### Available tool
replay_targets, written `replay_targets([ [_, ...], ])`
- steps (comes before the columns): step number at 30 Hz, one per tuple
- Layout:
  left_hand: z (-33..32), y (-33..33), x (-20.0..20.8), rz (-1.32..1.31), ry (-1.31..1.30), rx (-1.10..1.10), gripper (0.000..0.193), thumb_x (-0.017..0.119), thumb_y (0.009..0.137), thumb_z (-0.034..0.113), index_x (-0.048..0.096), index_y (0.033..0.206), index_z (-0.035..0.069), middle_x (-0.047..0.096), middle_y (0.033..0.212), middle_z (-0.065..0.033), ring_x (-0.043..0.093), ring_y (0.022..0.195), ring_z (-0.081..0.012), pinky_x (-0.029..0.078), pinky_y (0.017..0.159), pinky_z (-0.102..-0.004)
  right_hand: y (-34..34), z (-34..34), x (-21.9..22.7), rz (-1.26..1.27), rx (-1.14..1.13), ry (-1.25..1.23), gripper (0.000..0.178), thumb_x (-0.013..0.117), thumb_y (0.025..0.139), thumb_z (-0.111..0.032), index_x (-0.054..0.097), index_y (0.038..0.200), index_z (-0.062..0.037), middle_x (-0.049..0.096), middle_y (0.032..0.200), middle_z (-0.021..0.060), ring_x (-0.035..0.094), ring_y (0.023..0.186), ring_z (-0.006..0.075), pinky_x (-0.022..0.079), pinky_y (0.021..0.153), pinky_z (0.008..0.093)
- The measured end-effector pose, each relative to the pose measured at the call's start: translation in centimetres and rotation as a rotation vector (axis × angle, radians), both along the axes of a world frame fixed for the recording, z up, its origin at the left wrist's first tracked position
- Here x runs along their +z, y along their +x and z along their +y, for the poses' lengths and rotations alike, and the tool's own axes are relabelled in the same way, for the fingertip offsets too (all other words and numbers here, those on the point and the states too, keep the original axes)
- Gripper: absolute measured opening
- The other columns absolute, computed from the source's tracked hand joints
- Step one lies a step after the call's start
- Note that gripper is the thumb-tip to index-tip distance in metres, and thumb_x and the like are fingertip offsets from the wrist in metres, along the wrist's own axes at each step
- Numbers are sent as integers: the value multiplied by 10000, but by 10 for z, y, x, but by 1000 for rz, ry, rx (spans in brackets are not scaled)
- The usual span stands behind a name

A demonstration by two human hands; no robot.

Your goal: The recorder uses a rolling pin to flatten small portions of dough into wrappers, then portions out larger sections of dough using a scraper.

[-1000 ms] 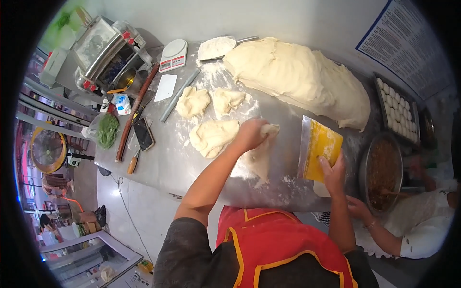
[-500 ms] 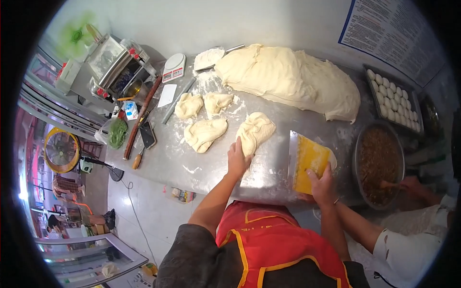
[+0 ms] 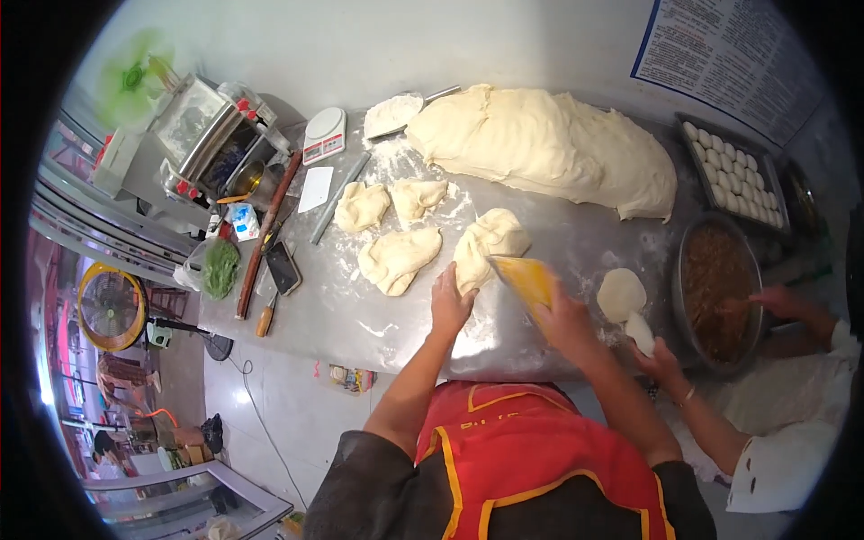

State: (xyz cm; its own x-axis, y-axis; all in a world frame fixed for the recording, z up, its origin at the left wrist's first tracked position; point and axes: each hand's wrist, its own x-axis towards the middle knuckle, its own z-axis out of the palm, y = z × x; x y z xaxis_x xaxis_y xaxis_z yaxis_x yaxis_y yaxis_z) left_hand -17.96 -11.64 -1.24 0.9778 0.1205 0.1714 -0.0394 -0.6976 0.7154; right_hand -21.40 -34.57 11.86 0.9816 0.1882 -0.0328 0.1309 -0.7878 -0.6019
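Note:
A piece of dough (image 3: 490,241) lies on the floured metal table. My left hand (image 3: 450,304) rests against its near edge, fingers stretched out. My right hand (image 3: 565,319) is closed around a wide yellow dough scraper (image 3: 525,281), slightly blurred, whose edge is at the right side of that piece. Left of it sit three other dough pieces: a larger one (image 3: 400,259) and two smaller ones, one (image 3: 362,207) beside the other (image 3: 418,198). A huge mass of dough (image 3: 549,148) stretches along the back of the table.
At right, a co-worker's hand (image 3: 664,367) holds a pale dough piece near a flat dough round (image 3: 621,294); the other (image 3: 778,303) is at a bowl of brown filling (image 3: 679,297). Behind stands a tray of white balls (image 3: 733,175). A scale (image 3: 325,135), rolling pin (image 3: 270,234) and phone (image 3: 283,267) lie left.
My right hand has brought the scraper left and up to the dough piece; my left hand stays at it. The dough round is now uncovered, and the co-worker's hand holding pale dough shows.

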Motion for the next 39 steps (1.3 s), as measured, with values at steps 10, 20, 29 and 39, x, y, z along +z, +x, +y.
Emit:
replay_targets([
  [10,19,6,-3,3,-12,-92,370,723,752,96,587,1091,36,574,1124,-174,541,1040,-373,448,897,-426,66,95,-27,127,243,-383,800,528,856,-108,102,1530,-184,662,939,226,678,801,360,542,708,457],
  [20,92,-3,22,260,-89,-237,409,721,774,169,562,1124,30,603,1036,-207,573,969,-402,472,833,-456,70,117,-19,218,235,-389,717,476,880,-113,149,1517,-138,657,990,232,668,860,374,528,770,466],
  [29,44,156,12,167,93,-569,767,716,813,415,424,1371,-23,466,1378,-251,410,1298,-382,315,1091,-436,-41,29,24,214,-527,75,692,566,912,-244,203,1498,-191,634,1011,291,623,878,465,503,772,507],
  [39,-28,227,3,351,159,-1092,394,723,801,231,637,1104,-6,652,1009,-151,594,944,-259,477,731,-388,-168,51,-5,132,-937,91,730,546,911,-176,111,1498,-197,631,949,278,625,780,452,487,700,532],
])
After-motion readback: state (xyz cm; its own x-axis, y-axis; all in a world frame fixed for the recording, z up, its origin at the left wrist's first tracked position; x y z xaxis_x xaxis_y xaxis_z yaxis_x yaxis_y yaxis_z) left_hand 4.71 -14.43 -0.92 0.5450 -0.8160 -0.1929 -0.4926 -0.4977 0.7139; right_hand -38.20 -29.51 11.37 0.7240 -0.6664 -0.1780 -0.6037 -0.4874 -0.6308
